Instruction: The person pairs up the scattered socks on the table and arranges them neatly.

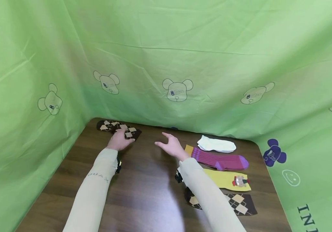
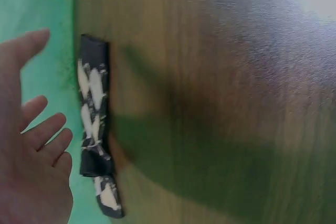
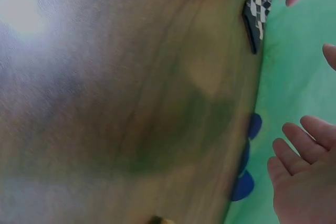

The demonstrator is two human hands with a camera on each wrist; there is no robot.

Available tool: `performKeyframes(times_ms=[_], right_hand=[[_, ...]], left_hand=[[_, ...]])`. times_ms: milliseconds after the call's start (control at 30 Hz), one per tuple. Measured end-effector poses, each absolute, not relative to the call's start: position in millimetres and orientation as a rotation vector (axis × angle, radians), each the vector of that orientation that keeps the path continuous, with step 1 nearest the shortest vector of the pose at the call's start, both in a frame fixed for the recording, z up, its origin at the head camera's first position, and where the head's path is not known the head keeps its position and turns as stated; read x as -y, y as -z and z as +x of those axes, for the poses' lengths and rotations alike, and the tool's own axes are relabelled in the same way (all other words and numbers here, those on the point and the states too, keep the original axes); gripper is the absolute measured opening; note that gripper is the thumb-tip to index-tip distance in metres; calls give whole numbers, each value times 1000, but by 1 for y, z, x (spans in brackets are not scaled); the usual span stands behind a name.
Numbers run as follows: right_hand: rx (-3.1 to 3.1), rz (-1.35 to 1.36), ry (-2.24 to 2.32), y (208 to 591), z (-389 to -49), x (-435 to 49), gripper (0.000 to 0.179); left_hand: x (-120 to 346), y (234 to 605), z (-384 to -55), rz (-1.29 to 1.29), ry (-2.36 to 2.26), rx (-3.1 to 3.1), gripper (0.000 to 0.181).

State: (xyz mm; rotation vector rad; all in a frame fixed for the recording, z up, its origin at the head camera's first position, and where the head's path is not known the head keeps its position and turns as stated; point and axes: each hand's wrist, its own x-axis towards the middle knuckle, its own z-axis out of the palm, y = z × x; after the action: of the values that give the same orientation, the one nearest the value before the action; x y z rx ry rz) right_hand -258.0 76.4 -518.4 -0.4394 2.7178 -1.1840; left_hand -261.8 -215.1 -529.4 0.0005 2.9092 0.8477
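Note:
A dark brown argyle sock (image 1: 131,132) with cream diamonds lies at the far left of the table. My left hand (image 1: 119,140) is over the near side of that sock and overlaps it in the head view. In the left wrist view the hand's fingers (image 2: 47,135) are relaxed and apart from the sock (image 2: 94,93), which has a bunched fold near one end. My right hand (image 1: 171,146) hovers near the table's far middle, thumb and fingers spread, holding nothing. Right of it lies a magenta ribbed sock (image 1: 224,161) with an orange cuff.
On the right side, a white sock (image 1: 216,144) lies behind the magenta one. A yellow sock (image 1: 226,179) with a bear picture and another argyle sock (image 1: 241,203) lie nearer, partly hidden by my right sleeve. Green cloth (image 1: 177,58) hangs around the wooden table (image 1: 145,187).

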Motion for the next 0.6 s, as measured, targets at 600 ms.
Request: performKeyframes(times_ms=[600], right_hand=[[-2669, -366, 1178, 528, -248, -77, 74]], left_hand=[[188, 545, -253, 143, -461, -2823, 58]])
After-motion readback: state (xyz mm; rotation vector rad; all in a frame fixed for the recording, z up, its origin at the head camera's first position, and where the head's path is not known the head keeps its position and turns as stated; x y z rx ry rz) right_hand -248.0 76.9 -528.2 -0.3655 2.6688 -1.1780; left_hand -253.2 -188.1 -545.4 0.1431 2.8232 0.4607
